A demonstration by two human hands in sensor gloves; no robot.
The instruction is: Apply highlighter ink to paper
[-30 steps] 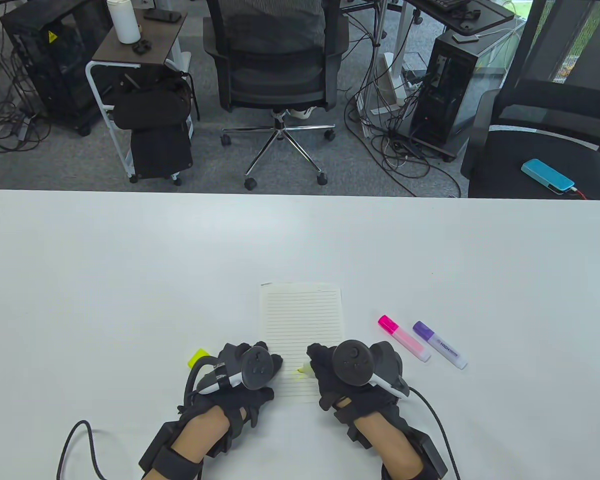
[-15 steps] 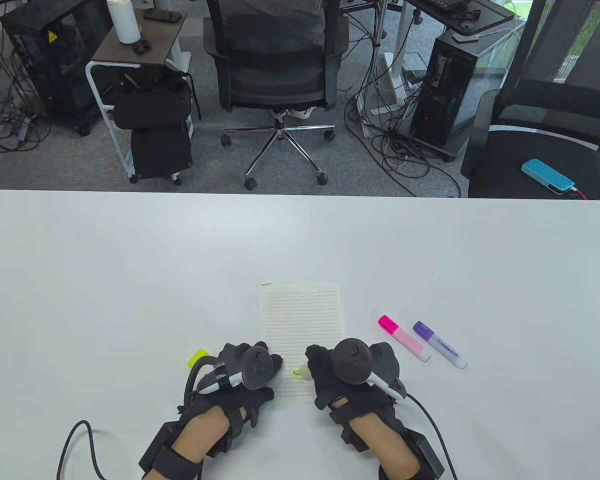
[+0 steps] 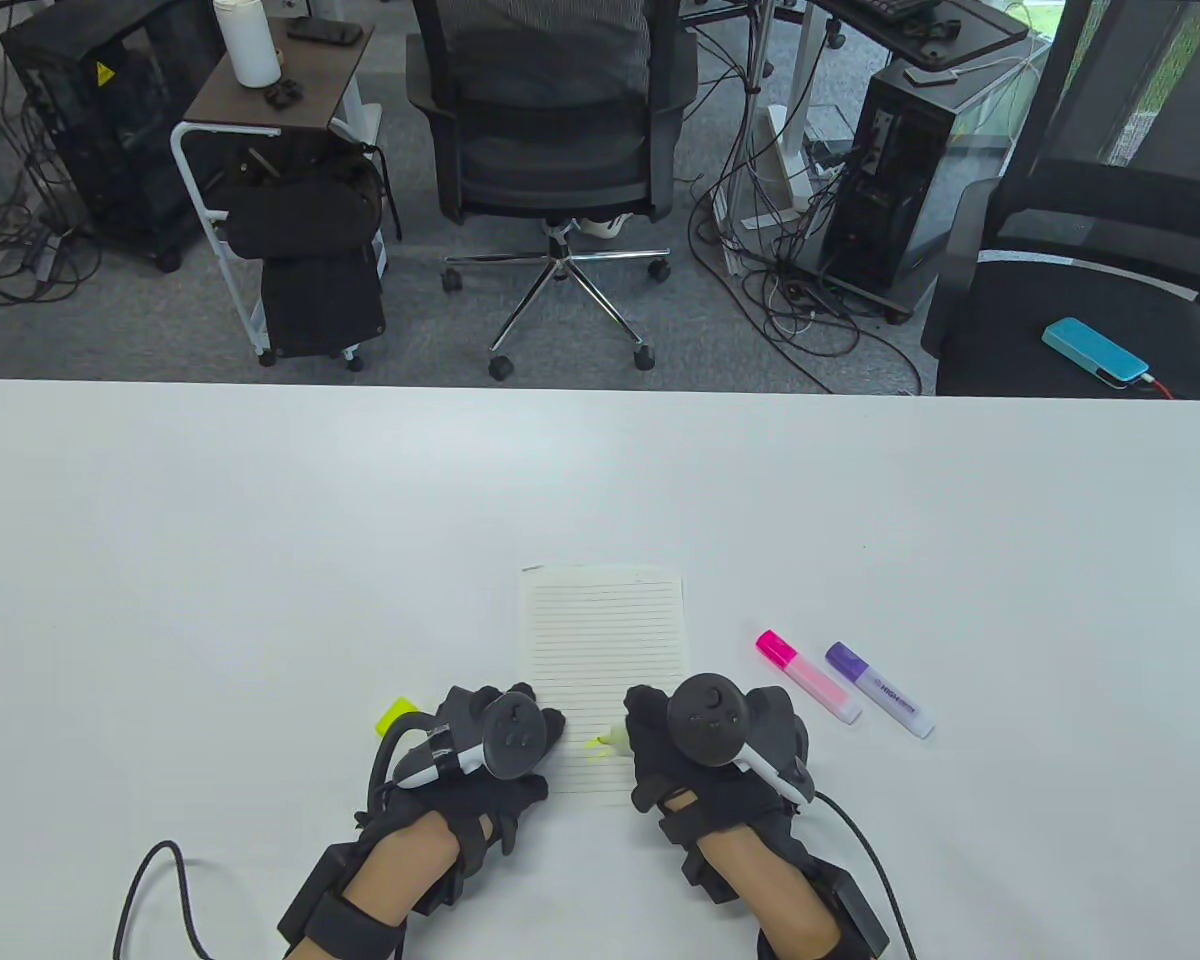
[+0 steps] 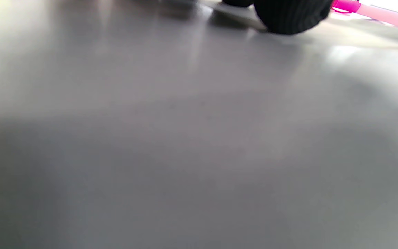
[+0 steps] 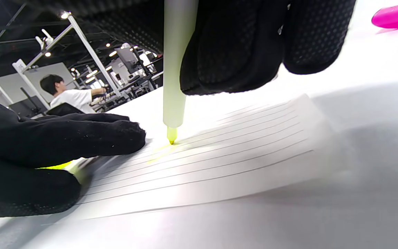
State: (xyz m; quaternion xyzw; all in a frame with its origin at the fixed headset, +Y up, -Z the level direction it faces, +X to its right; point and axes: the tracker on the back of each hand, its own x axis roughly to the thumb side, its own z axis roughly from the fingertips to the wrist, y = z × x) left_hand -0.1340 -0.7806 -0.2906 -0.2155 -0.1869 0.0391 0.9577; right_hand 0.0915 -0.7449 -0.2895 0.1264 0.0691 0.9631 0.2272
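Our left hand [image 3: 490,745] lies flat, palm down, fingers [image 5: 81,138] stretched out forward. Our right hand [image 3: 705,745] is curled, fingers [image 5: 240,52] closed in a writing grip, both forearms angled inward.

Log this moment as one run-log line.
phase: inking | right hand: holds yellow highlighter, tip on paper | left hand: presses paper edge | yellow mark: present

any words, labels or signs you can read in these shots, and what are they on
"HIGH": on the purple highlighter; the smaller print after it is too small to read.
Yellow warning triangle: sticker on the black PC case; its symbol is too small to make out.
Pink highlighter: no readable print.
Paper: ruled lines only, no words.
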